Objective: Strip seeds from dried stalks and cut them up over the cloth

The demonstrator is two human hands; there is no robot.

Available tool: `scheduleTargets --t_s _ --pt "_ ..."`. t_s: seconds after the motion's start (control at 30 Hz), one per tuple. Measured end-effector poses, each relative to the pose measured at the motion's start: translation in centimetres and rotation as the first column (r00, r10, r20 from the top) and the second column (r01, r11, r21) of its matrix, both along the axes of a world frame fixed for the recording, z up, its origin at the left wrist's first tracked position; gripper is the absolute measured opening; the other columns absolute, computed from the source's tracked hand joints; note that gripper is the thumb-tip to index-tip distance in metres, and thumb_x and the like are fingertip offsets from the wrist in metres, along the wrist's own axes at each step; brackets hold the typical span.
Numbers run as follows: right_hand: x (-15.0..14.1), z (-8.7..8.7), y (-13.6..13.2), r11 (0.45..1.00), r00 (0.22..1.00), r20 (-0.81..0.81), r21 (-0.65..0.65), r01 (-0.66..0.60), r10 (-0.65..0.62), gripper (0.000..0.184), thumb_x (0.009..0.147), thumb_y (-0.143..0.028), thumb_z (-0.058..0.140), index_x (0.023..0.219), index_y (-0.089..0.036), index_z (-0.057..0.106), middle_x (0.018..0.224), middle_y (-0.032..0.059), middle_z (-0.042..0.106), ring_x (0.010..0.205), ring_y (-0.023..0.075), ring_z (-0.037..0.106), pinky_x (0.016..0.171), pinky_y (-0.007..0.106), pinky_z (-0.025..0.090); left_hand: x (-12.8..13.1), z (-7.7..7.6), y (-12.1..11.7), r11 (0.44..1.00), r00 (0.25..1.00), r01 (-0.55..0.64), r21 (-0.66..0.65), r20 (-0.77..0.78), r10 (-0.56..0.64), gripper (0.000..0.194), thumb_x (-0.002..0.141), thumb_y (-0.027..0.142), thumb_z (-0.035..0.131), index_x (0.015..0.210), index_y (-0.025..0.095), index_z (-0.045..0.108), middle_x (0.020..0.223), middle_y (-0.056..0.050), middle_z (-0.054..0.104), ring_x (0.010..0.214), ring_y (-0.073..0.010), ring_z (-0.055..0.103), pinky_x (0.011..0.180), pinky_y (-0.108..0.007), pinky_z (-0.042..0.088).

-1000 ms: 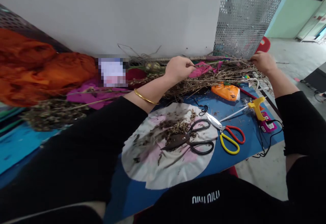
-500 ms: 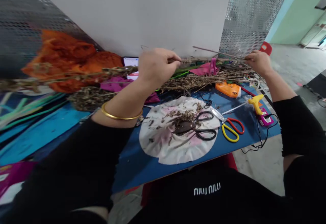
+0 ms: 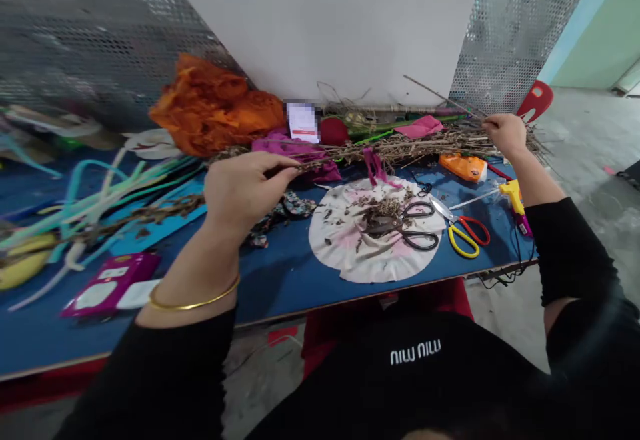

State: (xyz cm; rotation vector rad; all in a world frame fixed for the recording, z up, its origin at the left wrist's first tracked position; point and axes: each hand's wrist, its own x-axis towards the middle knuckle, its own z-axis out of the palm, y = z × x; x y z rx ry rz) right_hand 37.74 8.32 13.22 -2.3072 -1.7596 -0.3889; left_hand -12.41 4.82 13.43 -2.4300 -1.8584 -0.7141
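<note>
A long bundle of dried plant stalks (image 3: 420, 147) lies across the back of the table, with a magenta fabric strip (image 3: 374, 167) hanging over it. My left hand (image 3: 245, 193) pinches a dried stalk at the bundle's left end, and leafy dry stems stick out on the hand's other side. At the right end, my right hand (image 3: 506, 135) is closed on thin dried stalks, one slanting up to the left. Below lies a round white cloth (image 3: 330, 253) with pink stains and dry leaf crumbs. Black-handled scissors (image 3: 420, 240) rest on it.
Scissors with red and yellow handles (image 3: 464, 241), an orange packet (image 3: 464, 168) and a yellow glue gun (image 3: 511, 193) sit at the right. Crumpled orange paper (image 3: 210, 110) and a phone (image 3: 303, 123) are behind. Coloured strips (image 3: 100, 193) and a purple box (image 3: 113, 283) lie left.
My left hand has moved left and nearer to me, drawing the stalk along. My right hand stays at the bundle's right end. The view has turned left.
</note>
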Motion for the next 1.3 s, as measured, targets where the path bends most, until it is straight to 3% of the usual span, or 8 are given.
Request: scheduleTargets --t_s 0.23,0.4,0.57,0.73,0.9,1.0,1.13,1.3 --pt "1.3 -3.3 -0.2 0.991 0.99 -0.064 -0.055 0.123 -0.126 0.045 0.095 -0.036 0.047 0.125 -0.023 0.078 0.117 0.0143 0.078 0.109 0.0338 0.068 0.084 0.04 0.052 -4.4 -1.7 -2.3 1.0 0.996 -0.03 0.005 0.081 0.03 0.041 0.091 0.049 0.05 0.104 0.034 0.086 0.117 0.0 0.082 0.113 -0.0302 0.076 0.095 -0.037 0.056" --pt "1.8 -3.7 0.7 0.997 0.996 -0.033 0.017 0.081 -0.081 0.047 0.097 -0.039 0.044 0.125 -0.023 0.079 0.125 0.0155 0.073 0.11 0.0319 0.064 0.089 0.041 0.05 -5.4 -2.1 -3.0 1.0 0.99 -0.022 0.008 0.14 0.02 0.037 0.087 0.048 0.052 0.1 0.04 0.087 0.112 0.003 0.083 0.109 -0.0333 0.077 0.092 -0.043 0.058" --pt "2.0 -2.5 3.0 0.994 0.988 0.151 0.108 -0.025 0.009 0.046 0.102 -0.04 0.041 0.118 -0.023 0.081 0.12 0.0154 0.07 0.117 0.0328 0.056 0.101 0.048 0.042 -5.2 -2.4 -3.4 0.998 0.979 -0.056 -0.029 0.196 0.061 0.036 0.086 0.05 0.052 0.095 0.044 0.086 0.108 0.006 0.084 0.105 -0.0339 0.077 0.094 -0.045 0.057" --pt "1.5 -0.3 6.6 0.996 0.978 0.198 0.047 -0.075 0.064 0.044 0.105 -0.029 0.04 0.119 -0.014 0.079 0.121 0.0199 0.071 0.116 0.029 0.054 0.102 0.048 0.034 -5.0 -2.7 -3.3 0.997 0.98 -0.053 -0.046 0.187 0.061 0.03 0.084 0.049 0.055 0.085 0.047 0.085 0.103 0.009 0.084 0.102 -0.0326 0.077 0.092 -0.044 0.057" --pt "1.4 2.5 10.0 1.0 0.986 0.166 -0.02 -0.021 0.024 0.039 0.103 -0.01 0.041 0.121 0.003 0.073 0.126 0.0319 0.068 0.121 0.0254 0.054 0.102 0.047 0.027 -4.2 -3.0 -2.8 0.998 0.987 -0.027 -0.053 0.16 0.035 0.036 0.087 0.049 0.051 0.083 0.034 0.083 0.101 -0.002 0.084 0.102 -0.0331 0.077 0.093 -0.044 0.058" --pt "0.5 3.4 11.0 0.999 0.998 0.051 0.016 0.046 -0.047 0.039 0.105 -0.015 0.044 0.128 0.006 0.067 0.131 0.0311 0.067 0.125 0.0224 0.056 0.101 0.045 0.027 -3.6 -3.5 -2.3 0.999 0.982 -0.041 -0.018 0.184 0.043 0.037 0.085 0.049 0.053 0.084 0.028 0.082 0.101 -0.006 0.084 0.095 -0.0317 0.078 0.087 -0.043 0.059" --pt "-3.7 3.3 8.2 0.953 0.98 -0.091 0.264 -0.145 0.175 0.033 0.102 -0.027 0.06 0.123 -0.006 0.073 0.125 0.0186 0.074 0.112 0.0184 0.062 0.096 0.037 0.036 -2.8 -4.2 -1.8 0.996 0.965 -0.03 0.082 0.263 0.007 0.035 0.08 0.047 0.057 0.082 0.022 0.082 0.094 -0.008 0.084 0.087 -0.0275 0.077 0.082 -0.039 0.058" --pt "-13.2 0.1 -1.9 0.757 0.814 -0.121 0.464 -0.46 0.569 0.026 0.099 -0.041 0.065 0.089 -0.021 0.077 0.09 0.0063 0.075 0.089 0.0202 0.065 0.086 0.036 0.044 -1.5 -4.7 -1.8 0.996 0.941 -0.004 0.092 0.338 -0.028 0.031 0.081 0.039 0.06 0.086 0.019 0.083 0.094 -0.008 0.084 0.09 -0.0261 0.078 0.083 -0.038 0.058"
